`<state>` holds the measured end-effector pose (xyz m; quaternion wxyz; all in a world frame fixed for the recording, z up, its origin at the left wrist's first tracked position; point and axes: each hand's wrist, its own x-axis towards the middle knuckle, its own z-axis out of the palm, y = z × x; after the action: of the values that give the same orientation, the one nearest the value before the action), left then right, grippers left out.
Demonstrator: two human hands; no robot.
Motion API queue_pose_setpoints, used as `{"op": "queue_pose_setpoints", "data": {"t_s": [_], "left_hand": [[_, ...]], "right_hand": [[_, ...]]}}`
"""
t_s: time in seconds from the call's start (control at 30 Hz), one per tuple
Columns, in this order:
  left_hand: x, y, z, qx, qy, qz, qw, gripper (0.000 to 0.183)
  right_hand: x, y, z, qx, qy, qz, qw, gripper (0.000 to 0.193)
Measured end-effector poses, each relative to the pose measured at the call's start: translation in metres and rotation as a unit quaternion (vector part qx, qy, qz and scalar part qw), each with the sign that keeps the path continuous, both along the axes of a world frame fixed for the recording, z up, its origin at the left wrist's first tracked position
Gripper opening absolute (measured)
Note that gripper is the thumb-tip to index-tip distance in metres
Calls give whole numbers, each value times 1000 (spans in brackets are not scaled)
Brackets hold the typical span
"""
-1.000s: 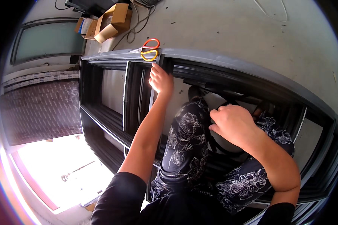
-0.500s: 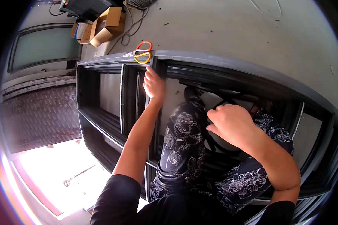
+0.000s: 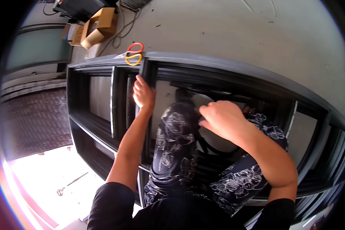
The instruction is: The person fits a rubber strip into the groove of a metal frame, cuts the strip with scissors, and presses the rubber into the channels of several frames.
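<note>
A large dark window frame (image 3: 203, 57), divided by bars, lies in front of me and around my legs. My left hand (image 3: 144, 95) is closed around one of its upright bars (image 3: 142, 69), below the scissors. Those scissors (image 3: 134, 53), with one orange and one yellow handle loop, lie on the frame's far edge. Over my knees, my right hand (image 3: 222, 117) is closed with thumb and fingers together. A thin black strip (image 3: 207, 147) curves down from its fingertips and loops across the opening; the pinch point itself is mostly hidden.
Opened cardboard boxes (image 3: 99, 27) and a grey cable (image 3: 120, 38) sit on the floor at the far left. A wrapped dark panel stack (image 3: 36, 122) is on the left, beside a glazed panel (image 3: 38, 48). More dark frame profiles (image 3: 333, 153) lie at the right.
The whole view has shifted, so the scene appears farther left. My left hand has slid a little nearer along the bar, away from the scissors. My right hand stays closed over my knees.
</note>
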<state>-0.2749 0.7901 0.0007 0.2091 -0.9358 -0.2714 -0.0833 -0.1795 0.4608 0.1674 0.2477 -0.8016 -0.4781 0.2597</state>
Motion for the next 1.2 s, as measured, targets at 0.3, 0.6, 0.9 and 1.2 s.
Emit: {"op": "queue_pose_setpoints", "data": {"t_s": [0.3, 0.6, 0.9, 1.2], "left_hand": [[-97, 1, 18, -207, -28, 62, 976, 72], [-159, 3, 27, -282, -33, 96, 954, 48], [-69, 38, 25, -342, -43, 72, 936, 54], [-19, 11, 46, -304, -45, 78, 948, 39]], "right_hand": [[4, 1, -5, -61, -1, 8, 998, 31], [8, 12, -11, -113, 25, 4, 993, 31], [3, 31, -27, -109, 16, 20, 994, 28], [8, 30, -38, -182, -6, 36, 983, 35]]}}
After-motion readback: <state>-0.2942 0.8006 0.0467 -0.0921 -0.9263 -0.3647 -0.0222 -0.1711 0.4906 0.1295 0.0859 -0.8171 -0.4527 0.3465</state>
